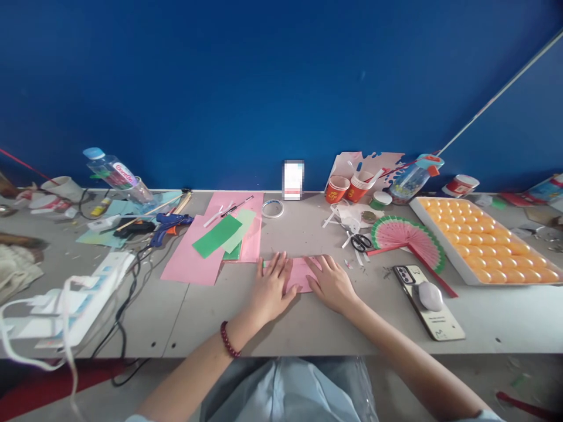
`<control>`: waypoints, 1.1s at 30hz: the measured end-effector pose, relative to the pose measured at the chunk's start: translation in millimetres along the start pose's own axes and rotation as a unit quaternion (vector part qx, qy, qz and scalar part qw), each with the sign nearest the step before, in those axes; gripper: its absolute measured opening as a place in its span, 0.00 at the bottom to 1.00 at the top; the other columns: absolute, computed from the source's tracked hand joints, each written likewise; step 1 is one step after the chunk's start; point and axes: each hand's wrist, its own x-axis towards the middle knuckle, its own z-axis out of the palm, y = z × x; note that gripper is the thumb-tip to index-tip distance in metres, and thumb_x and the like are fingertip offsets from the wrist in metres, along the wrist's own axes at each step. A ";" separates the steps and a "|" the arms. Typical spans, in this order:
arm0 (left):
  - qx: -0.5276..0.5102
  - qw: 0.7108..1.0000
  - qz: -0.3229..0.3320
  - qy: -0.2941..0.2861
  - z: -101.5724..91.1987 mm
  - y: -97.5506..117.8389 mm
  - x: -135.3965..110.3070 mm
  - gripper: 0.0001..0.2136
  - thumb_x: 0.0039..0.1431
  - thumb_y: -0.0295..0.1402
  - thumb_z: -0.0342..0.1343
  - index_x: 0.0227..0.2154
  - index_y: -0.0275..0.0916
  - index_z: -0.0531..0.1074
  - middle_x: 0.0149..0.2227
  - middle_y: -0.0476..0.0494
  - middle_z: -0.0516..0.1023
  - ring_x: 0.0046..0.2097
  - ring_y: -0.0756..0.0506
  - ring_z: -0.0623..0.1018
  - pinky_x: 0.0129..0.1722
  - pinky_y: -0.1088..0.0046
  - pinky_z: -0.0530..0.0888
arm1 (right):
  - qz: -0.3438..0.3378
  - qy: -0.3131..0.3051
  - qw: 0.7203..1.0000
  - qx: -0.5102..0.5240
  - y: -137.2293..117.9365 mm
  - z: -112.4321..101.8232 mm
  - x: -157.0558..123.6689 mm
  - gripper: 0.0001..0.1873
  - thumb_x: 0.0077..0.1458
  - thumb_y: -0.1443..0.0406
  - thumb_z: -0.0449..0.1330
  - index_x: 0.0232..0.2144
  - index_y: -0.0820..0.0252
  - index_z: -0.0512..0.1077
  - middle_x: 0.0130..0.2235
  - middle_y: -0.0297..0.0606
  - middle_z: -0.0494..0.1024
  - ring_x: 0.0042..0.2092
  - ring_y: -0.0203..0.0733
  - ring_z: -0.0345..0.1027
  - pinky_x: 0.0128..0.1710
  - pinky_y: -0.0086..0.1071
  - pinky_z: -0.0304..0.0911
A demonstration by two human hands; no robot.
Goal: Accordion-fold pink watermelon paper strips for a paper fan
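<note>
A strip of pink paper [300, 274] lies flat on the grey table, partly covered by both hands. My left hand [273, 285] rests on its left end with fingers spread. Over the right end lies my right hand [333, 282], its fingers stretched out flat. To the left are larger pink sheets [193, 258], with a green paper piece [217, 236] and a pale green piece [240, 230] on top. A pen [237, 206] lies above these. Black-handled scissors [360, 241] sit beyond my right hand, next to a watermelon-patterned paper fan [404, 234].
On the right are a phone [440, 319] bearing a white earbud case [430, 296] and a tray of orange balls [426, 220]. Red paper cups [338, 190] and a tape roll [272, 208] stand behind. At left are a blue glue gun [169, 225], power strip [101, 293] and bottle [118, 173].
</note>
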 end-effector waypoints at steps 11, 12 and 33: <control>-0.105 0.991 -0.023 -0.085 -33.2 -14.1 13.5 0.17 0.59 0.38 0.54 0.50 0.41 0.70 0.63 0.40 0.59 0.63 0.38 0.60 0.60 0.52 0.58 | 0.013 -0.016 0.996 0.087 11.7 -5.3 -4.6 0.20 0.61 0.65 0.48 0.53 0.60 0.68 0.54 0.49 0.67 0.55 0.51 0.59 0.51 0.44 0.63; -0.123 0.987 -0.019 -0.097 -38.0 -16.8 16.4 0.16 0.57 0.38 0.55 0.48 0.41 0.72 0.62 0.39 0.61 0.62 0.38 0.61 0.59 0.55 0.61 | 0.014 -0.018 0.995 0.095 13.4 -7.3 -3.7 0.20 0.62 0.65 0.47 0.53 0.59 0.68 0.55 0.48 0.66 0.55 0.51 0.59 0.51 0.43 0.63; -0.192 0.980 -0.048 -0.020 -28.9 -49.8 55.7 0.14 0.55 0.19 0.48 0.35 0.38 0.77 0.36 0.43 0.75 0.40 0.45 0.75 0.39 0.71 0.71 | 0.000 -0.028 0.988 0.154 57.2 -1.6 46.0 0.06 0.59 0.68 0.54 0.35 0.59 0.72 0.37 0.40 0.76 0.40 0.44 0.67 0.41 0.35 0.60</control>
